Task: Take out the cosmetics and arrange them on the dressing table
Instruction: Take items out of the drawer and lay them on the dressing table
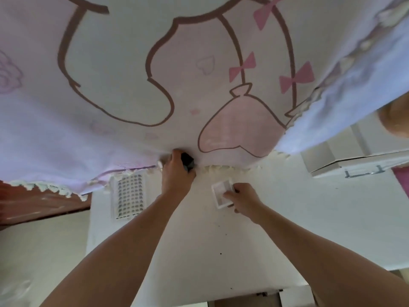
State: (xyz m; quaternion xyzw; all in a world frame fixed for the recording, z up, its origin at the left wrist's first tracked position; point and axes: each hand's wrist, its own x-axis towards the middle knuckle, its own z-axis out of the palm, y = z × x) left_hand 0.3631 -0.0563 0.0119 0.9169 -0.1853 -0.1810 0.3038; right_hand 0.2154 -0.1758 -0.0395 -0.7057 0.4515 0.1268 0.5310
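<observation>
- The left hand (177, 176) is at the far edge of the white bench (221, 251), right where a printed cloth (110, 85) with a tasselled hem hangs down over it. Its fingers are curled round a small dark case (187, 162).
- The view is blurred there, so this may be a compact or a boxed lipstick; I cannot tell which, nor whether it already touches the bench.
- The right hand (244, 200) is nearer the body and to the right. It pinches a flat square palette (221, 191), white-framed with pale pans showing, held low over the bench or just resting on it.
- A clear lidded tray (130, 196) filled with rows of tiny dark pieces lies flat on the bench to the left of both hands, partly under the cloth's hem.
- A white cabinet (345, 158) with a metal handle stands off to the right.
- Handling, as a judgement: both cosmetics look light, rigid and smooth-sided, so they could slip from a loose pinch. The palette's pressed pans would likely crack if dropped, so it is best held by its frame edges, kept level and set down flat.
- The dark case looks sturdier and should take a grip across its sides. It needs placing clear of the hanging hem, which could drag it.
</observation>
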